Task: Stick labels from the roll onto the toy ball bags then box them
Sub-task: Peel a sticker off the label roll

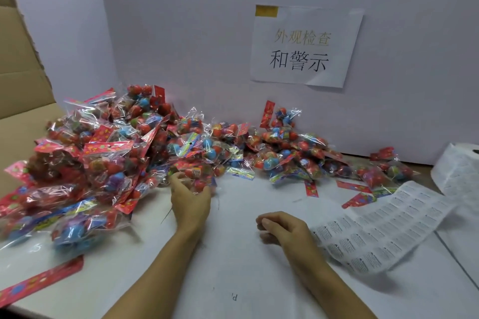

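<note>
Head view: my left hand (190, 199) reaches fwd into the near edge of the bag pile (124, 158), fingers curling round one bag (197, 176) (grip looks partial). Right hand (281, 228) rests on the table (233, 254), fingers loosely curled, holding nothing. Label strip (383, 228) lies just right of it, long axis running back-right to the roll (458, 171). Box (23, 90) far left.

Both forearms enter from the bottom edge. The left hand (190, 201) reaches up toward frame center-left, fingers curled at its far end. The right hand (281, 228) lies center-right, fingers loosely curled.
</note>
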Demonstrator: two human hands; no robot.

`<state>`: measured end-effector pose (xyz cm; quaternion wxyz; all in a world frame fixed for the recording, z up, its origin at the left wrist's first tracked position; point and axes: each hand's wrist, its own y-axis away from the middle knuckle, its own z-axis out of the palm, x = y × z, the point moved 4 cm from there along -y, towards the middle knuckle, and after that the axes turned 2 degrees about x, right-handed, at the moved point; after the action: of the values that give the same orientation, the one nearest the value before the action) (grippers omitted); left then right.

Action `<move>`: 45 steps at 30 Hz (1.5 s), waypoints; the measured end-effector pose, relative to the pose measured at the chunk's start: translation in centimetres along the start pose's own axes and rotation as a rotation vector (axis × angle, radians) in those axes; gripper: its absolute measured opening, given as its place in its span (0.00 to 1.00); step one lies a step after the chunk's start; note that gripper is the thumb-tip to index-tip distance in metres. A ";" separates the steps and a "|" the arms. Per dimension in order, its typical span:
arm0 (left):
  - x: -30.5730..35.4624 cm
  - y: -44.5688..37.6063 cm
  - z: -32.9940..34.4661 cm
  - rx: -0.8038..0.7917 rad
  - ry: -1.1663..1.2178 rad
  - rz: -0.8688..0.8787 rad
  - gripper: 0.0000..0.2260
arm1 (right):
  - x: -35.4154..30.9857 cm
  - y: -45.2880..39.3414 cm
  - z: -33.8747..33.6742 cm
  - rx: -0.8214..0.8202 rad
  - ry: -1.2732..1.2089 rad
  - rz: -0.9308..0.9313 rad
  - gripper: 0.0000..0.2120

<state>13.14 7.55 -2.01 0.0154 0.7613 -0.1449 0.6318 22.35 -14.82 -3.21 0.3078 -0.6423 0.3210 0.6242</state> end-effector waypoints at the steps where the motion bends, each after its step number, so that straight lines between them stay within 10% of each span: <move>1: 0.1 0.4 -0.2 -0.030 0.155 -0.002 0.29 | -0.1 0.0 -0.1 0.017 -0.052 0.021 0.08; 8: 1.4 5.8 1.9 -0.635 0.450 -0.103 0.54 | -0.8 -0.3 -0.3 0.072 -0.443 0.131 0.26; 13: 2.1 9.0 2.4 -1.000 0.473 -0.116 0.31 | -1.1 0.0 -0.7 0.026 -0.373 0.071 0.27; 20: 2.0 9.5 1.6 -0.778 0.554 -0.235 0.10 | -1.2 0.8 -0.2 -0.019 -0.266 -0.007 0.23; 45: 2.0 9.8 0.8 -0.843 0.455 -0.158 0.04 | -1.3 1.3 -0.6 -0.004 -0.234 0.052 0.05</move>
<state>11.88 -2.39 -1.85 0.4015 0.5400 -0.3231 0.6654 21.67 -15.99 -1.90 0.3256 -0.5569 0.2984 0.7034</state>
